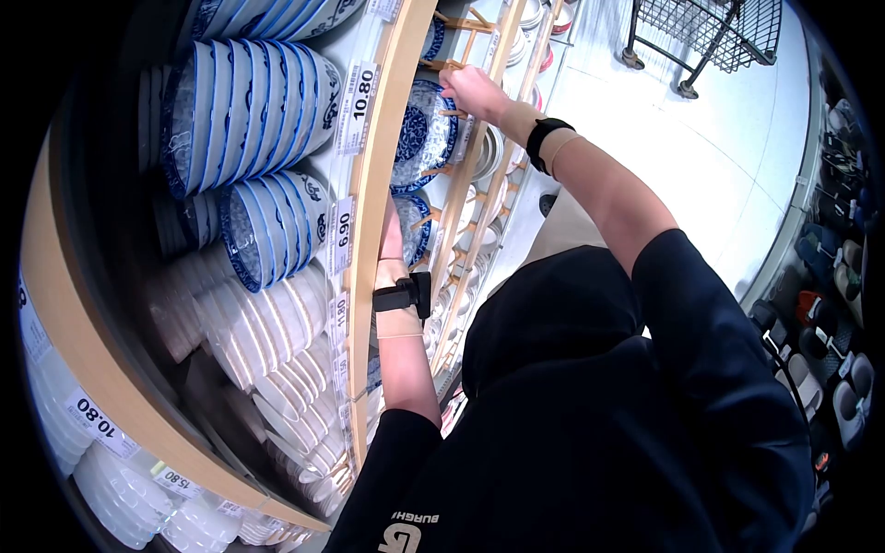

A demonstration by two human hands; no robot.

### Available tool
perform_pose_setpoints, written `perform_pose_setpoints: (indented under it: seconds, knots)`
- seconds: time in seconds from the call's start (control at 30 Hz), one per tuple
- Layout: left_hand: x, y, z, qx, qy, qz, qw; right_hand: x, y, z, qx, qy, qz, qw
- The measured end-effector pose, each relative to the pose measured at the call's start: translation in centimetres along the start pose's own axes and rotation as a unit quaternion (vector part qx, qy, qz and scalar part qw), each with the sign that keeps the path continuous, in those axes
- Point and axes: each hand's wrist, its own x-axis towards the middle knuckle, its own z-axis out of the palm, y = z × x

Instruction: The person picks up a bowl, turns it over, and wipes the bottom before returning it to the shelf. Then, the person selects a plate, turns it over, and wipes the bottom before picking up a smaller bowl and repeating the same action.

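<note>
My right hand [475,95] reaches to the lower display rack, its fingers curled in at a wooden peg [441,65] and close to the upper rim of a blue-and-white patterned plate [411,134]. Whether the fingers grip the peg, the rim or something small is not visible. A second blue-and-white plate [415,230] stands in the rack beside the first. My left hand [392,235] reaches in behind the wooden shelf edge, near this second plate. Its fingers are hidden there, and a black device is strapped on the wrist.
Stacked blue-and-white bowls [267,115] and cream bowls [263,323] fill the shelf at left, above price labels [358,109]. White dishes [489,152] line the lower racks. A black wire cart [710,32] stands on the pale floor, and slippers [843,401] hang at right.
</note>
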Motion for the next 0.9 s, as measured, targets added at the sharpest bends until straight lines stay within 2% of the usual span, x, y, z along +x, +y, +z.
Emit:
perform_pose_setpoints:
  seconds: [0.13,0.2,0.27,0.3,0.33,0.4,0.5,0.6,0.67,0.73,0.8,0.9]
  knots:
    - [-0.8,-0.7,2.3,-0.068,-0.042,-0.071,0.994,0.1,0.3,0.2,0.005,0.005,-0.010,1.000]
    - [-2.1,-0.4,4.2,-0.119,0.048,-0.104,0.986,-0.2,0.3,-0.1,0.013,0.010,-0.018,1.000]
    - [-3.4,3.4,3.3,-0.167,0.213,-0.144,0.952,-0.6,-0.1,-0.6,0.027,0.005,-0.025,0.999]
    - [-4.3,3.3,3.9,-0.184,0.241,-0.101,0.948,-0.5,-0.3,-0.9,0.035,0.000,-0.019,0.999]
    - [-5.2,4.3,3.8,-0.293,0.229,-0.128,0.919,-0.4,-0.4,-1.0,0.018,0.005,-0.033,0.999]
    - [-7.0,5.0,4.7,-0.439,0.117,-0.232,0.860,0.0,-0.7,-1.5,-0.017,0.017,-0.060,0.998]
    - [-7.5,4.7,7.4,-0.527,0.029,-0.343,0.777,0.8,-1.0,-1.8,-0.079,-0.014,-0.067,0.995]
    - [-7.0,3.5,10.6,-0.545,-0.014,-0.344,0.764,2.0,-1.0,-1.4,-0.115,-0.038,-0.068,0.990]
    - [-6.1,3.8,10.3,-0.522,-0.018,-0.341,0.782,2.7,-0.4,-1.0,-0.134,-0.049,-0.062,0.988]
    - [-5.6,3.5,11.5,-0.510,-0.022,-0.338,0.790,2.9,0.2,-0.7,-0.132,-0.030,-0.121,0.983]
    - [-5.5,3.7,11.7,-0.517,-0.003,-0.341,0.785,3.0,0.7,-0.6,-0.119,-0.026,-0.164,0.979]
    - [-5.1,3.9,13.0,-0.541,0.032,-0.363,0.758,3.0,0.7,-0.3,-0.116,-0.035,-0.143,0.982]
